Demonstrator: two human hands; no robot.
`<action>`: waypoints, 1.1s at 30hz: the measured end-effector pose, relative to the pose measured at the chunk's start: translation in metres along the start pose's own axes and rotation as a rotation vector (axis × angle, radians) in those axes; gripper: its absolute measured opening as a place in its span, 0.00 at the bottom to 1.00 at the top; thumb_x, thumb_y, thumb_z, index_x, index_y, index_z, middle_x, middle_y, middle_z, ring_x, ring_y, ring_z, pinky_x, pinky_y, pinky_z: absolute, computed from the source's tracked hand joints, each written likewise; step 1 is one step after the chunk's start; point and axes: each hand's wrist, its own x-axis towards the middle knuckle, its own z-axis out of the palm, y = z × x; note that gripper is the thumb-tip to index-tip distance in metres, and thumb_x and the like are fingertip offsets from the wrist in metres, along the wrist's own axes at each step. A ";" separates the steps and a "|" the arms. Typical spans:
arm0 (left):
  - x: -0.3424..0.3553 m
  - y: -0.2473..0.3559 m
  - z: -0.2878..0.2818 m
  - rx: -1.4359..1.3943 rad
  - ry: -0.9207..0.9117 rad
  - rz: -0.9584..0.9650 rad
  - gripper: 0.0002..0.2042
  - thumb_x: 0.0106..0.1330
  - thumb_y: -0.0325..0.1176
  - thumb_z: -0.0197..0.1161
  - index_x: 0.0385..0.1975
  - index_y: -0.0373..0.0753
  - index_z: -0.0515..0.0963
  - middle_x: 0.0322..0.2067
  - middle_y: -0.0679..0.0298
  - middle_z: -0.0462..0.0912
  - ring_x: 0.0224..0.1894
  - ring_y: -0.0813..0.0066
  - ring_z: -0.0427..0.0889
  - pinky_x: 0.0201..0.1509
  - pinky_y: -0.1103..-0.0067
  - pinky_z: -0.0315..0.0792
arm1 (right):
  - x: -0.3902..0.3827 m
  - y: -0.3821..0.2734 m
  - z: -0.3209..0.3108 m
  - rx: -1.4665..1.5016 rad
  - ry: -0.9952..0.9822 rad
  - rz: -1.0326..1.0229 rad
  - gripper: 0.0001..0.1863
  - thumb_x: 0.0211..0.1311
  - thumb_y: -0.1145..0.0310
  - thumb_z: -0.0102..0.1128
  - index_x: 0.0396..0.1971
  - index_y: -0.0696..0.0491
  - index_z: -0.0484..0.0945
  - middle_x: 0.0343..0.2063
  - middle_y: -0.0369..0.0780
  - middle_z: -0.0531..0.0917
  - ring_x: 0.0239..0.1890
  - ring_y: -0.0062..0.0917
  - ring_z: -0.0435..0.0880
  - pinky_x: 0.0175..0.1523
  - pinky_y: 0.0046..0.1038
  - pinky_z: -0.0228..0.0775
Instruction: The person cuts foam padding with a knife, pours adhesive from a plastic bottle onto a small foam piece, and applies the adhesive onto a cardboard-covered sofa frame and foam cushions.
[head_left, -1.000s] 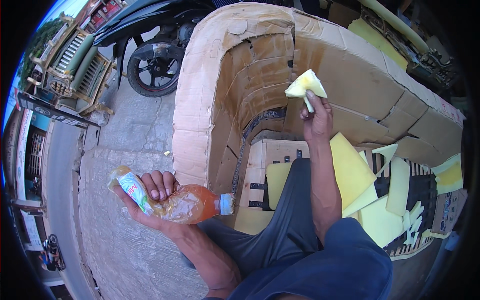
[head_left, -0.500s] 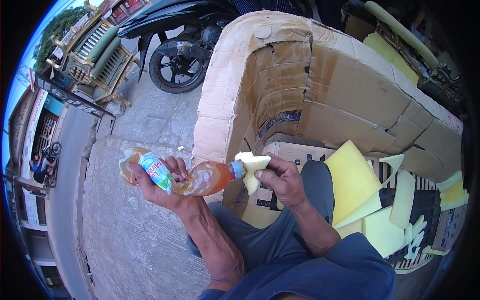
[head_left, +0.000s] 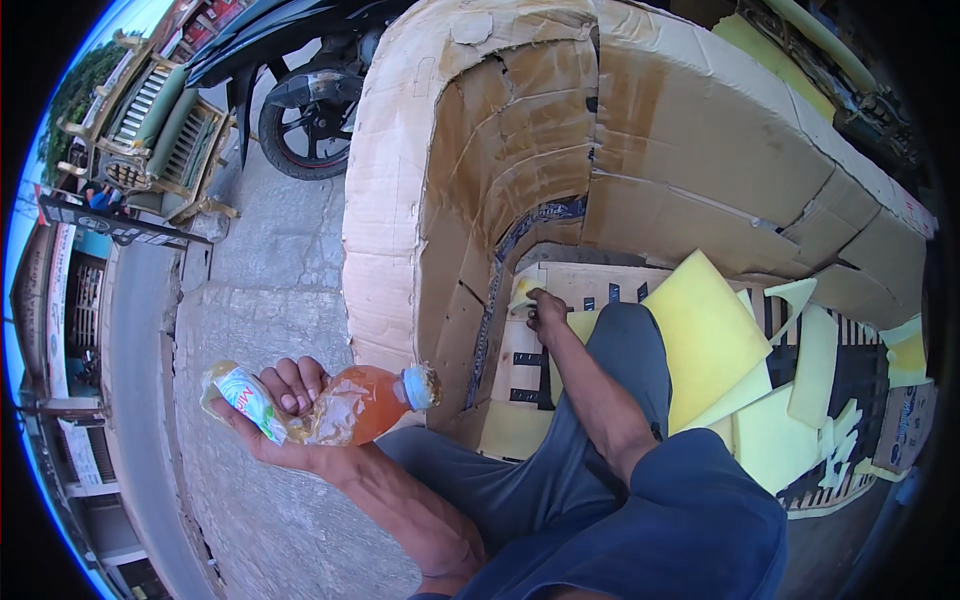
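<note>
My left hand (head_left: pixel 285 405) is wrapped round a crumpled plastic bottle (head_left: pixel 372 402) with orange liquid inside. The bottle lies nearly level, its blue neck end pointing right and crusted with brownish residue. Farther off, my right hand (head_left: pixel 547 314) pinches a small pale yellow foam scrap (head_left: pixel 522 294). That scrap is at the inner corner of a curved seat frame (head_left: pixel 690 140) lined with brown cardboard; whether it touches the wooden board (head_left: pixel 580 278) there I cannot tell. Damp-looking darker patches mark the cardboard's inner wall.
Yellow foam sheets (head_left: pixel 705 335) and offcuts (head_left: pixel 842 445) lie on the slatted base (head_left: pixel 788 350) at the right. A motorcycle wheel (head_left: pixel 305 125) stands beyond the frame on the concrete (head_left: pixel 255 310). A carved wooden bench (head_left: pixel 150 130) sits at the far left near the road.
My right hand has taken the foam scrap away from the bottle's mouth and reached forward into the frame's corner. My left hand and the bottle have shifted left and slightly down. The view has turned somewhat.
</note>
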 end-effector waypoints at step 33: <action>-0.005 -0.004 -0.001 -0.037 -0.138 -0.012 0.27 0.77 0.54 0.39 0.28 0.36 0.71 0.09 0.61 0.67 0.09 0.74 0.63 0.13 0.79 0.60 | -0.252 -0.092 -0.007 -0.100 -0.669 -0.611 0.14 0.62 0.68 0.60 0.44 0.59 0.82 0.28 0.33 0.81 0.21 0.11 0.69 0.27 0.17 0.61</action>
